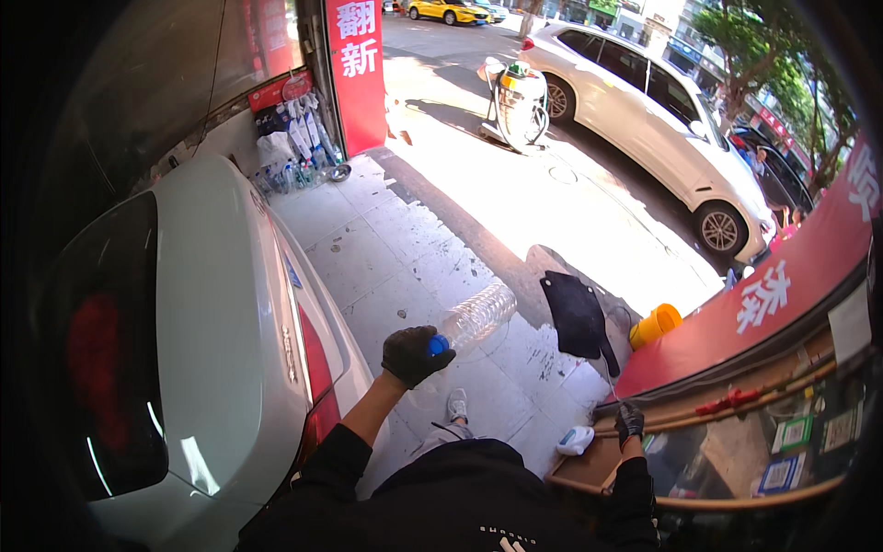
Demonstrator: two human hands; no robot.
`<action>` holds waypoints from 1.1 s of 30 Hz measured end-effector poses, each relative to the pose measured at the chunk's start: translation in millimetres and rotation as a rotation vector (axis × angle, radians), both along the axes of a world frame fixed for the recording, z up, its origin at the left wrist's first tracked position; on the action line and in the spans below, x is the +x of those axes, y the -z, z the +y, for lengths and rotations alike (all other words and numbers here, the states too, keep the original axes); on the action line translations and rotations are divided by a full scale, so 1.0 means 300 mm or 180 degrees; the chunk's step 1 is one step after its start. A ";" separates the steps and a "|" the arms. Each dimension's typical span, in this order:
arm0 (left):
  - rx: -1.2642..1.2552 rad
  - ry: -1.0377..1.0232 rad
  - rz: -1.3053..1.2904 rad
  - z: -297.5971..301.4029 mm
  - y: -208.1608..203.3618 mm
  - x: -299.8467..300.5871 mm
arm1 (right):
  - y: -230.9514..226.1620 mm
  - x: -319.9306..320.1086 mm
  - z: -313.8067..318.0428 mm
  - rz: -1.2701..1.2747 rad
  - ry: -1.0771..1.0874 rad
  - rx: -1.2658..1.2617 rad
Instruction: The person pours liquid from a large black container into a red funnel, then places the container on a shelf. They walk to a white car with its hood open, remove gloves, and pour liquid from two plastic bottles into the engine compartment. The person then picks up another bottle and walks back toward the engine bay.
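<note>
My left hand (414, 357), in a black glove, is closed round the neck of a large clear plastic bottle (482, 311) with a blue cap (438, 345). Ribbed and see-through, the bottle points away to the right above the pale tiled floor (405, 248); no liquid can be made out in it. My right hand (629, 420), also gloved in black, is at the edge of a cluttered counter (727, 460). Its fingers look curled, and a thin pale line shows just above them; what they hold is too small to make out. A white plastic container (576, 440) is close to its left.
A pale car (212, 304) stands close on my left. Ahead lie a black floor mat (572, 313) and a yellow bucket (656, 327). Outside are a workshop vacuum (520, 101) and a white car (635, 101). Several bottles (299, 173) stand by the far wall.
</note>
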State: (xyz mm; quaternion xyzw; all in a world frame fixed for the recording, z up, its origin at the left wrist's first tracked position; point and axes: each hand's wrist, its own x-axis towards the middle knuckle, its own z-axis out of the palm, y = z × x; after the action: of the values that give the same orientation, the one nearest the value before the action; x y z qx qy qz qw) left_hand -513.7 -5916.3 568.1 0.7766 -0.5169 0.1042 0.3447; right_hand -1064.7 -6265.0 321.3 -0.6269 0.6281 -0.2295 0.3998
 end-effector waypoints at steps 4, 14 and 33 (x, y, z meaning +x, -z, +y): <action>0.0435 -0.0226 0.0136 -0.319 0.041 0.330 | -0.106 0.491 -0.243 -0.1311 0.0575 0.0752; 0.0800 -0.0453 -0.0094 -0.883 -0.007 1.211 | 0.163 1.078 -0.322 0.1459 -0.1380 0.3173; 0.1150 -0.0880 0.0522 -1.774 0.124 2.543 | -0.265 3.455 -1.981 -0.1069 -0.1825 0.1128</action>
State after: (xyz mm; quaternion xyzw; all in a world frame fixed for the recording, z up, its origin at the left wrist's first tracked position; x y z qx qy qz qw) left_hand 249.1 -6448.6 531.0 0.8949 -0.3861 -0.0071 0.2236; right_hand -28.3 -6859.2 400.7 -0.6521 0.3827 -0.0956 0.6474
